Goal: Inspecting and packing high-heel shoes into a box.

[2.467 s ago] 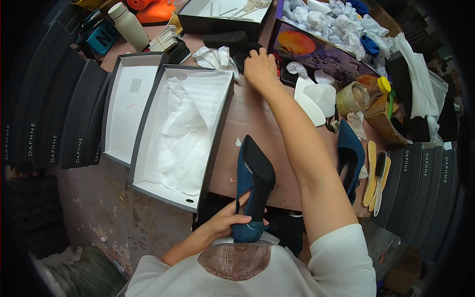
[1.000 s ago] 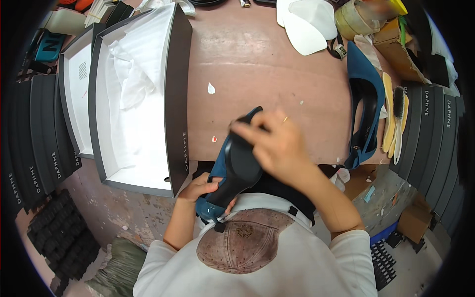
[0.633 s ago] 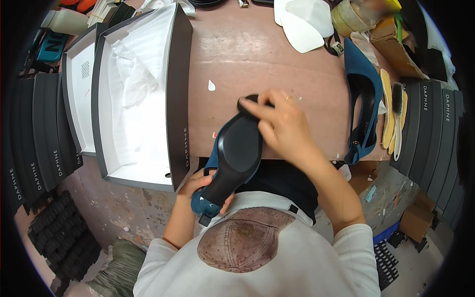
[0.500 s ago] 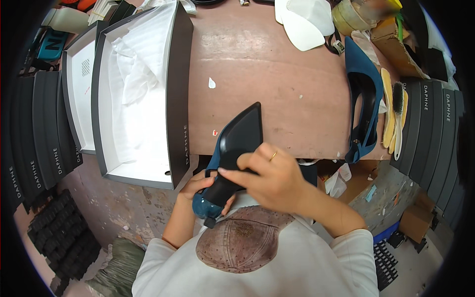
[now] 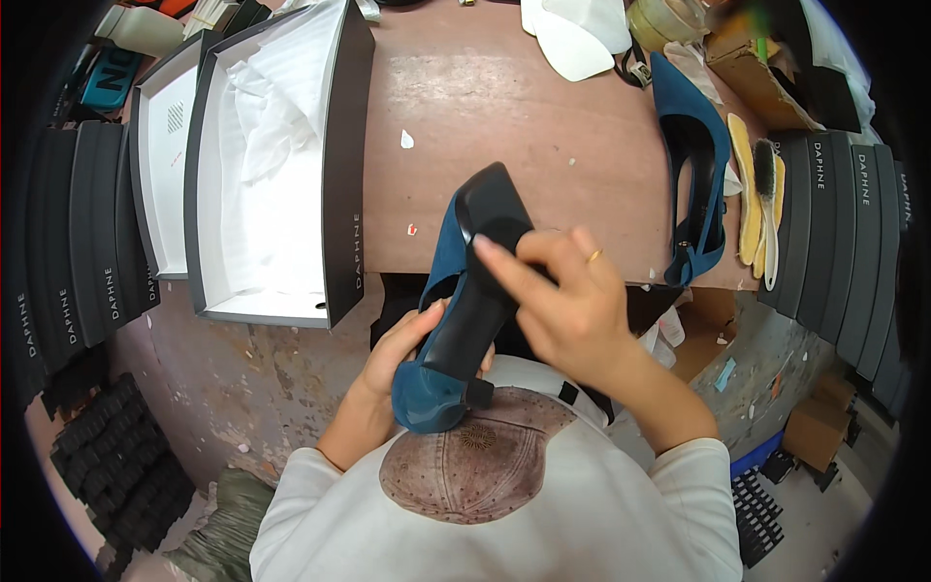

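The table point(image 5: 543, 107) filled the upper half of the view as it had a second before, and its load had not shifted: the open shoebox point(image 5: 276, 170) with white tissue lay at the left with its lid point(image 5: 160, 175) just beside it, stacks of dark boxes point(image 5: 68, 242) stood along both sides, and the second blue shoe point(image 5: 693, 175) lay near the right edge beside the insoles point(image 5: 747, 189) and a brush point(image 5: 766, 209). What had changed was the shoe point(image 5: 465, 301) held over the lap, just off the table's near edge. Two and a half seconds earlier it had stood heel-up in the left hand alone while the right arm reached far across the table; by this moment it was turned sole-up, its black sole facing the camera, toe towards the table and heel towards the chest. The left hand point(image 5: 412, 354) had kept its place throughout and was closed round the heel end from below. The right hand point(image 5: 558, 301) had moved most: half a second before it had covered the lower sole near the heel, and now it lay across the middle of the sole, fingers point(image 5: 504, 267) stretched flat upon it rather than clenched, a ring point(image 5: 593, 256) showing. Judging by that back-and-forth travel, the hand was passing along the sole, rubbing or checking it, and the work looked to be still on this shoe, not its mate.
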`<state>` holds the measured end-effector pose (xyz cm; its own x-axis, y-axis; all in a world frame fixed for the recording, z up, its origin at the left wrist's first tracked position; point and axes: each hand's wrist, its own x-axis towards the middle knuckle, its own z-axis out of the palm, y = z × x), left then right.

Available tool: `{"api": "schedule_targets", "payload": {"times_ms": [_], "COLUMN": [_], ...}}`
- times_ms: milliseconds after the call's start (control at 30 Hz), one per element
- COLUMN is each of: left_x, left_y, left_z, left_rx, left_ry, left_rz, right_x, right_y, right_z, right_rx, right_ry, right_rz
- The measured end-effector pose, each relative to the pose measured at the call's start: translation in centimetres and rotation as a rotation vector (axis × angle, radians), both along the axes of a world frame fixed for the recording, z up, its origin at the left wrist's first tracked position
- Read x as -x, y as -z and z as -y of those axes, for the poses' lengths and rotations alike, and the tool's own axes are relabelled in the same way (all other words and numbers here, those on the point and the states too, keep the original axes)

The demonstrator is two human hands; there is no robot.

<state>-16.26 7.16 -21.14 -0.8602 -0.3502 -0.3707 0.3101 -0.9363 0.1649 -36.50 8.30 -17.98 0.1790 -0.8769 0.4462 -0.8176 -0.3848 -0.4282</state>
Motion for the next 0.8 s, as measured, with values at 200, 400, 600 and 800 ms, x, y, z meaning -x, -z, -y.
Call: {"api": "schedule_targets", "payload": {"times_ms": [200, 400, 600, 800], "left_x": [-0.1, 1.8, 3.6, 4.4], "left_y": [0.3, -2.2, -2.4, -2.1], "left_z": [0.1, 1.4, 0.7, 2.4], "left_rx": [0.019, 0.036, -0.102, 0.016], "left_ry": [0.093, -0.038, -0.179, -0.112], "left_rz": [0.127, 0.315, 0.531, 0.083], "right_x": [1.1, -0.3, -0.9, -0.6], "right_y": [-0.8, -2.3, -2.4, -2.1], "right_z": [-1.2, -2.5, -2.7, -2.7], "right_rx": [0.019, -0.022, -0.009, -0.104], "right_ry": [0.033, -0.102, -0.158, 0.014], "right_rz": [-0.037, 0.056, 0.116, 0.19]}}
